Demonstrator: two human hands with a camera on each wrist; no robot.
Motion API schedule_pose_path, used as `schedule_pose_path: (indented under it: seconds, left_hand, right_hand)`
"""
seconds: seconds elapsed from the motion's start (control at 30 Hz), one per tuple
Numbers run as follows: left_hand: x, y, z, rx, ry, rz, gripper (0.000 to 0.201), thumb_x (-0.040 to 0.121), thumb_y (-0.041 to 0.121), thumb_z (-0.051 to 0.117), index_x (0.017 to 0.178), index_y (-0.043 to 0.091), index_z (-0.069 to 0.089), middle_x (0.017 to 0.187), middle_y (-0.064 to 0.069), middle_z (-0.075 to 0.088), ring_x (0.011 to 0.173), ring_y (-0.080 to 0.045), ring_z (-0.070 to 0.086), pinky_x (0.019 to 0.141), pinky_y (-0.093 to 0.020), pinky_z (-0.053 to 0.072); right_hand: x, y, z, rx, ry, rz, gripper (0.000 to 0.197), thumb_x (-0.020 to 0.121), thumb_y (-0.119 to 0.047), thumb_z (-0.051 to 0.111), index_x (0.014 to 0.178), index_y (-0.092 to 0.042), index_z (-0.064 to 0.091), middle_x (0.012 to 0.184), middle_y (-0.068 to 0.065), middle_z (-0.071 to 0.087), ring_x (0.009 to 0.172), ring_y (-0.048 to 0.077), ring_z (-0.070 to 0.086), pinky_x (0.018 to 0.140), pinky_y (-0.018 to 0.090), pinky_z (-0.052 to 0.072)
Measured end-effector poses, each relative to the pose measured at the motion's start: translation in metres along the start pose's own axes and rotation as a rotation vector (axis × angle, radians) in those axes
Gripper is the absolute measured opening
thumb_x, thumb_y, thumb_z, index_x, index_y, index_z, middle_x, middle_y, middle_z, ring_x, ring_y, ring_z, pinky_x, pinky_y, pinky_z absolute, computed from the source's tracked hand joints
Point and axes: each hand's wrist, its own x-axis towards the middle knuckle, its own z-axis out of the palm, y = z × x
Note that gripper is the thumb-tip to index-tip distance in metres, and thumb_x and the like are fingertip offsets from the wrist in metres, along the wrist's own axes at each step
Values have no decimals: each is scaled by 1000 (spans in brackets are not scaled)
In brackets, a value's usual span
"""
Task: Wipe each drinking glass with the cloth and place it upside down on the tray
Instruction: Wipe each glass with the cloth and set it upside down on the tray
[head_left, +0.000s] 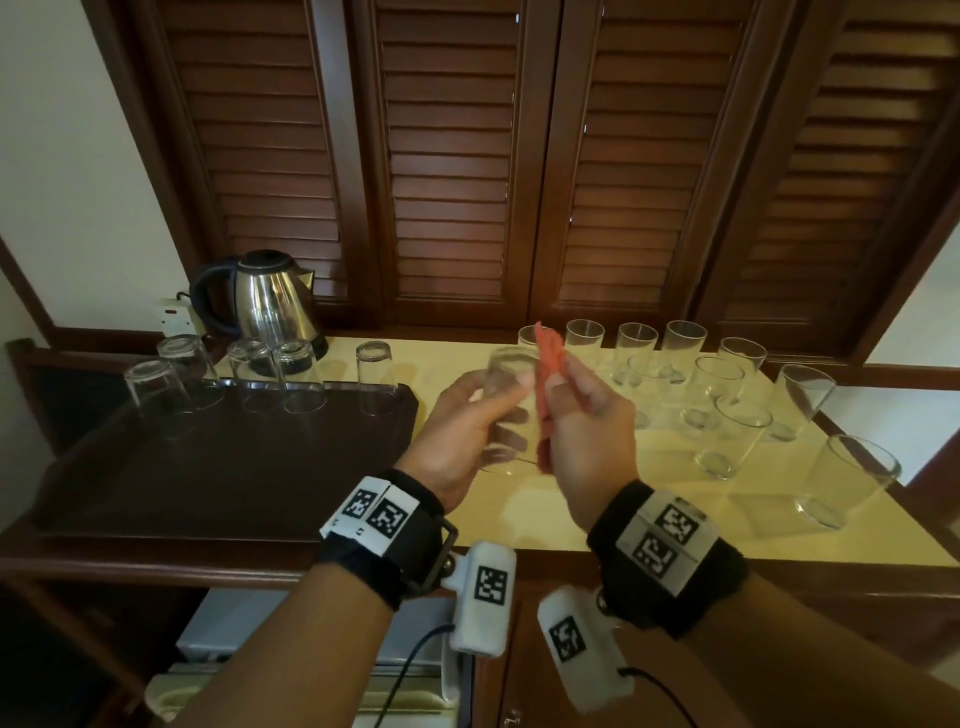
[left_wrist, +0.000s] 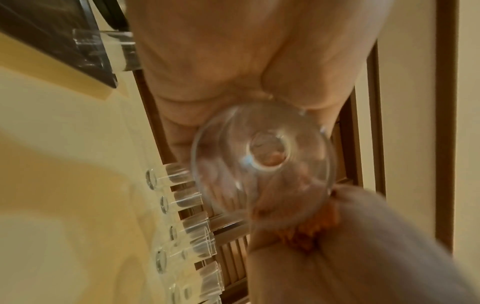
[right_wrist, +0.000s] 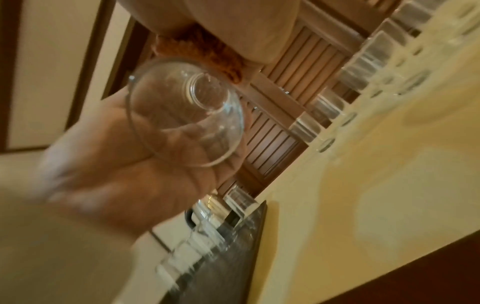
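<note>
Glass (head_left: 506, 410) gripped in curled left hand (head_left: 457, 441), right hand (head_left: 587, 431) pinching orange cloth (head_left: 550, 358) against it

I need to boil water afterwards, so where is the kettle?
In the head view the steel kettle stands at the far left of the counter, against the louvred doors, just behind the upturned glasses on the tray.

Left grip (head_left: 462, 431) hides part of the glass (head_left: 511, 410); cloth (head_left: 550, 384) half buried in right grip (head_left: 587, 431); wrist views blurred.
</note>
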Motion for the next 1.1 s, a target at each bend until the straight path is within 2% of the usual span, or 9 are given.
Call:
schedule_pose_path:
  seconds: [0.13, 0.27, 0.4, 0.53, 0.63, 0.73, 0.87, 1.0, 1.1]
  left_hand:
    - [-3, 4, -3, -51, -13, -51, 47, 105, 57, 49, 131, 22, 66, 107, -15, 75, 93, -33, 71, 83, -42, 56]
    - [1, 2, -8, -78, 32, 63, 52, 90, 50, 74, 130, 17, 68, 119, -17, 71, 90, -28, 68, 76, -40, 52]
    - [-3, 8, -12, -66, 3, -2, 48, 104, 56, 50, 134, 22, 65, 113, -13, 76, 94, -28, 70, 86, -42, 55]
    - [-3, 4, -10, -80, 11, 50, 43, 97, 48, 68, 127, 18, 66, 124, -22, 72, 93, -33, 71, 84, -44, 54]
    - [-6, 5, -6, -90, 39, 34, 42, 104, 52, 53, 132, 23, 64, 117, -13, 76, 100, -29, 74, 83, -43, 57]
    - [-5, 0, -4, -34, -15, -20, 42, 103, 49, 59, 132, 18, 61, 110, -16, 71, 89, -30, 70, 81, -43, 54]
    - [-4, 1, -4, -55, 84, 36, 59, 92, 65, 63, 129, 20, 67, 117, -14, 75, 104, -35, 72, 89, -50, 55]
    - [-6, 0, -6, -44, 8, -42, 44, 101, 51, 60, 128, 16, 63, 112, -16, 72, 97, -33, 70, 93, -53, 55]
    - [-3, 3, -7, -39, 93, 27, 44, 100, 58, 59, 124, 23, 69, 118, -14, 74, 98, -29, 70, 86, -46, 55]
  right_hand:
    - [-8, 2, 6, -63, -65, -64, 40, 106, -22, 49, 139, -44, 47, 89, -1, 70, 52, 10, 57, 45, 23, 48]
    - [-4, 0, 6, 29, -23, -19, 35, 107, -23, 47, 138, -38, 56, 76, -8, 66, 56, 7, 58, 48, 25, 49]
    - [-14, 2, 12, -42, -110, -83, 39, 107, -23, 47, 138, -47, 45, 79, 2, 68, 43, 11, 53, 41, 26, 46]
    - [-5, 1, 10, -33, -33, -38, 38, 107, -25, 47, 141, -43, 47, 89, -2, 68, 49, 6, 55, 46, 24, 47]
    - [-14, 3, 13, -64, -131, -74, 38, 107, -22, 48, 133, -50, 44, 82, 5, 69, 45, 14, 56, 41, 26, 48]
    - [4, 2, 5, 4, -30, -19, 34, 106, -21, 50, 129, -46, 56, 82, -16, 66, 66, 7, 64, 62, 28, 53]
    - [-14, 3, 13, -41, -139, -57, 37, 107, -22, 48, 133, -48, 49, 70, -1, 64, 44, 11, 53, 41, 26, 47]
    - [3, 1, 5, 25, -23, -11, 34, 106, -22, 49, 118, -53, 53, 80, -16, 65, 59, -1, 59, 57, 21, 48]
    - [-7, -1, 12, -40, -93, -45, 37, 107, -22, 48, 130, -51, 47, 70, -2, 62, 46, 9, 54, 44, 25, 48]
